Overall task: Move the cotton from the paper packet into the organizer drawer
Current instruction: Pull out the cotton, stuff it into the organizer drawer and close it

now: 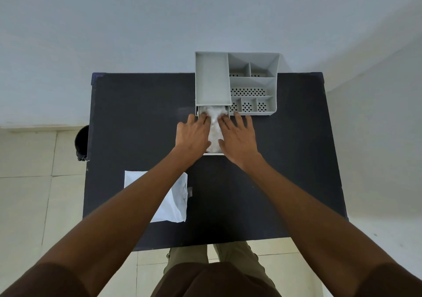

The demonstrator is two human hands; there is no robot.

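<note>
Over the drawer (213, 153), left hand (193, 134), right hand (237, 136), flat, pressing cotton (213, 125)

I see bare forearms, short dark brown sleeves (45, 280), a brown shirt and olive-green trousers (189, 254).

Drawer (214, 153) sides under both hands

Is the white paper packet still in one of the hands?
No, the paper packet lies flat on the black table, while the left hand and right hand press on cotton in the drawer.
</note>
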